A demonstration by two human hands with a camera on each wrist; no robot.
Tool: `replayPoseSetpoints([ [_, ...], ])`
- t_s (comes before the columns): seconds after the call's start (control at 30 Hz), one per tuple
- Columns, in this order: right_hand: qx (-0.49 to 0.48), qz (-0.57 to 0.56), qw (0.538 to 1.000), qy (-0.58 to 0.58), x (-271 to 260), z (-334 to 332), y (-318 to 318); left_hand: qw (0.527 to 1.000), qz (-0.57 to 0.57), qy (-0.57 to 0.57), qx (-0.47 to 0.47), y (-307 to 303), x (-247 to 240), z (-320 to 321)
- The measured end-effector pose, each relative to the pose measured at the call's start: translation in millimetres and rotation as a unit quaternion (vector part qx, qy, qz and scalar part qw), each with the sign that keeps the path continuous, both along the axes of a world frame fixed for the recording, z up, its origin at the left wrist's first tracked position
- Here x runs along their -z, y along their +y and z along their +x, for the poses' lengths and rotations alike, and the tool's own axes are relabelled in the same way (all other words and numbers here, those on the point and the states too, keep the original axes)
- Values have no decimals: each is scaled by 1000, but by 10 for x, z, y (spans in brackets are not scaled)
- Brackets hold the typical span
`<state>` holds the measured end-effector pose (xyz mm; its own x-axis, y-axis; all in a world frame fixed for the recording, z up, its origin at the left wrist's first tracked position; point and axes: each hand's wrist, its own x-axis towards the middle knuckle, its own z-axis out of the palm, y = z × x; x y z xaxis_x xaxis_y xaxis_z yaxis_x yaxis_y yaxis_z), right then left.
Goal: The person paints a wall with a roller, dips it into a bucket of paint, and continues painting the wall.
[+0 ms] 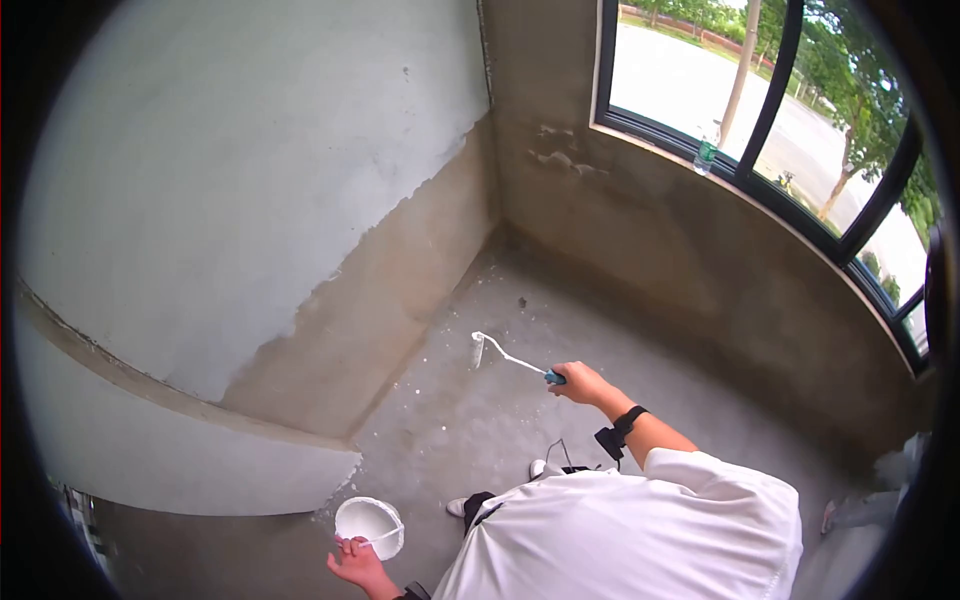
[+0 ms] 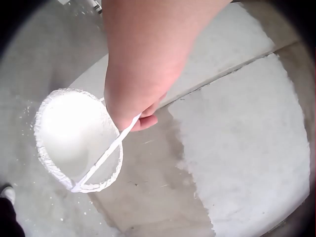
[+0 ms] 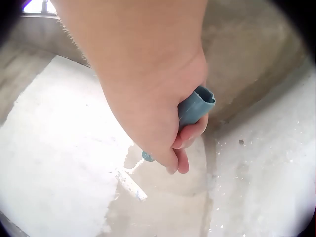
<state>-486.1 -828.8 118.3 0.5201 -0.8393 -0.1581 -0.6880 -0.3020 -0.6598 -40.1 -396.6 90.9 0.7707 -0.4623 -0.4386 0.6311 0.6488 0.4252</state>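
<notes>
At 7 o'clock, head view: white bucket (image 1: 362,515), round-mouthed; left hand (image 1: 358,565) curled round its white handle (image 2: 106,155). At 4 o'clock: right hand (image 1: 584,384), fingers wrapped round the blue grip (image 3: 195,107) of one paint roller (image 3: 131,184), its white sleeve (image 1: 477,351) at 10 o'clock from that hand. At 2 o'clock: clear-and-green bottle (image 1: 704,158), beside dark-framed window (image 1: 773,88).

White-coated roller (image 1: 477,350), blue grip (image 3: 197,107) held in right hand (image 1: 580,384); white-crusted bucket (image 2: 41,143), handle (image 2: 105,155) held in left hand (image 1: 358,565).
</notes>
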Motion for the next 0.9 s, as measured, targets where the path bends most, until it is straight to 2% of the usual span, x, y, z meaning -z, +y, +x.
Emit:
replayPoseSetpoints([
  [0.1,32,16,999,33,-113,-84,158,999,-14,-4,49,-423,-492,-175],
  [0.2,30,23,999,0,-103,-211,190,996,-27,-6,90,-877,-774,-350],
  [0.23,20,-8,1000,-19,-61,-266,217,994,-35,-6,107,-1009,-837,-403],
  [0.3,18,-34,999,-38,-71,-329,270,988,-38,-17,149,-1235,-931,-486],
  [0.37,22,72,996,-53,-250,-378,326,966,-53,-62,245,-1437,-993,-604],
  [0.5,20,58,998,-31,-449,-509,384,955,10,-53,293,-1759,-1215,-952],
  [0.57,-31,55,998,2,-635,-617,311,942,9,-55,332,-1861,-1250,-1065],
  [0.6,-20,62,998,5,-654,-672,278,931,5,-63,360,-1905,-1256,-1121],
  [0.67,-89,18,996,1,-685,-739,224,923,3,-56,380,-2015,-1272,-1195],
  [0.9,-107,-11,993,49,-941,-804,205,905,-5,-49,423,-2349,-1455,-1459],
])
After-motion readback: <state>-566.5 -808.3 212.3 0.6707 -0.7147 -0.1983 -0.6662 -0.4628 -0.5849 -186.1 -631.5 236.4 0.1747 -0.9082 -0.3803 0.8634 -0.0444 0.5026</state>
